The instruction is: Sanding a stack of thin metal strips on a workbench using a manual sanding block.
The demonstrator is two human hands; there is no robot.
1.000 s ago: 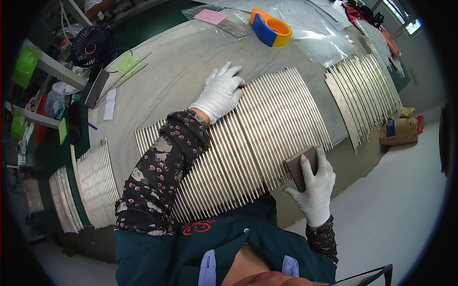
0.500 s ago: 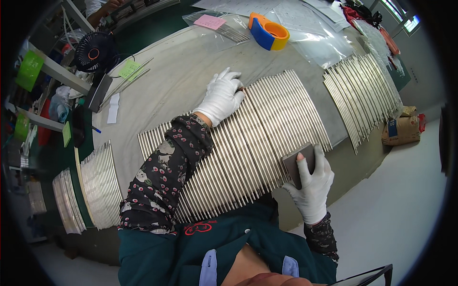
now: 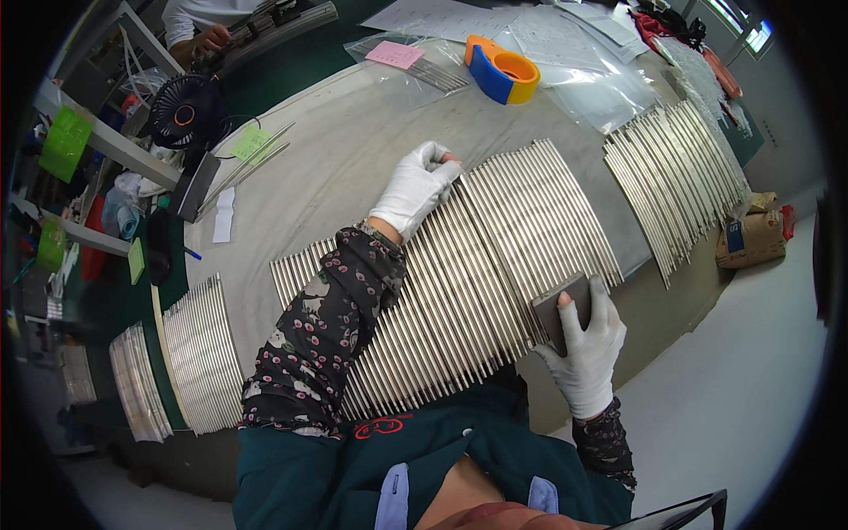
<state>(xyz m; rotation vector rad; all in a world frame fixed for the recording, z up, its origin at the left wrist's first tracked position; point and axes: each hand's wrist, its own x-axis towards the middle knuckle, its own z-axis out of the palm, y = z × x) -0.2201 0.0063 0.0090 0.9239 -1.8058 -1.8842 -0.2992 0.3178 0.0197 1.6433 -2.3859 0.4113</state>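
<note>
A wide row of thin silvery metal rods [image 3: 450,291] lies side by side across the table in front of me. At the row's far ends, my left hand [image 3: 415,187], white-gloved with a bare fingertip showing, has its fingers curled together; whether a rod end is between them is hidden. Its sleeved forearm crosses over the rods. Near the row's right front edge my right hand [image 3: 585,353], also gloved, grips a flat dark grey rectangular block [image 3: 551,311] between thumb and fingers. The block rests against the near ends of the rods.
Another rod group [image 3: 676,181] lies at the right, and more rods [image 3: 203,353] at the left. Far back are an orange-and-blue tape dispenser [image 3: 502,71], plastic bags and papers. A black fan [image 3: 184,113] stands left, near a person's hand [image 3: 212,40].
My left hand's fingers, spread before, have curled in at the rods' far ends. My right hand keeps the block at the near ends. The whole view has shifted slightly.
</note>
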